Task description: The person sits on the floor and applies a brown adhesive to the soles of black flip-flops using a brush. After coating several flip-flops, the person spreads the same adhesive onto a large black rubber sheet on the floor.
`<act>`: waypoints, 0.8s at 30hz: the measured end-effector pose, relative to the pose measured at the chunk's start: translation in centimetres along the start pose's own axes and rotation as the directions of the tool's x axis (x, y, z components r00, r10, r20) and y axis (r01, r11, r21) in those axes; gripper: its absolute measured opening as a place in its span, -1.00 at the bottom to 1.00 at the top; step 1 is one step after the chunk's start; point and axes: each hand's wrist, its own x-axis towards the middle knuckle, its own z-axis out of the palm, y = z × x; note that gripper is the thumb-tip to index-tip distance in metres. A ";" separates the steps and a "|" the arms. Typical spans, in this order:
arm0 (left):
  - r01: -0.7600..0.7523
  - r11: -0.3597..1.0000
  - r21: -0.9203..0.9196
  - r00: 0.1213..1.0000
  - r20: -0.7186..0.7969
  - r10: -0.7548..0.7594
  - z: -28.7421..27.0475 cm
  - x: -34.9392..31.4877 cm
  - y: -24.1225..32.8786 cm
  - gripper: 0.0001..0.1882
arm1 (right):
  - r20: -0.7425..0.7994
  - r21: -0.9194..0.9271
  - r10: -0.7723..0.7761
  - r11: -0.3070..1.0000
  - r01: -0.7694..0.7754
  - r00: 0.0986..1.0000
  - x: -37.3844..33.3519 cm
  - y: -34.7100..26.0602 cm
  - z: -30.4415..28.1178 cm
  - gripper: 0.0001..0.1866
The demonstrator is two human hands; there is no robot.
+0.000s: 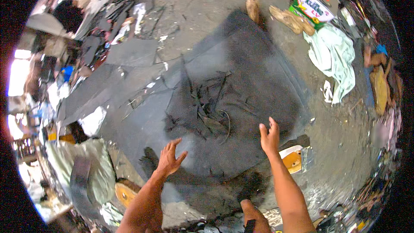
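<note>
A large dark grey sheet [263, 77] lies spread on the ground before me, its surface dusty and uneven in shade. Thin black strips and scraps [211, 114] are heaped at its middle, with a thin curved loop [228, 125] beside them. My left hand [170, 157] is over the near left part of the sheet, fingers spread and holding nothing. Over the near right part, my right hand [269, 137] has its fingers apart and is empty. Whether either hand touches the sheet, I cannot tell.
Flat dark pieces [131, 52] and scattered scraps lie to the left. A pale sack [101, 168] stands near left. Brown, foot-shaped pieces [293, 19] lie at the far edge by a printed box [314, 6] and pale green cloth [330, 54]. A yellow-brown piece [293, 162] sits near right.
</note>
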 end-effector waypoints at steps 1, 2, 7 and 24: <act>-0.046 0.998 0.038 0.999 -0.009 0.046 -0.8 3.3 -0.4 -0.22 | 0.010 -0.083 -0.090 0.992 0.091 0.996 1.6 -0.3 1.6 -0.22; -0.062 0.995 0.083 0.998 0.018 0.061 -1.5 6.9 -0.5 -0.17 | 0.058 -0.184 -0.097 0.977 0.106 0.994 3.6 -0.6 3.2 -0.15; -0.366 0.856 0.364 0.880 -0.162 0.446 -3.7 26.7 -1.5 0.15 | -0.013 -0.500 0.029 0.865 -0.032 0.999 10.8 -3.7 13.6 0.09; -0.121 0.992 0.022 0.989 0.088 0.118 -12.7 18.2 -9.8 -0.18 | -0.084 0.449 0.276 0.868 -0.211 0.957 -5.3 -27.0 36.3 -0.50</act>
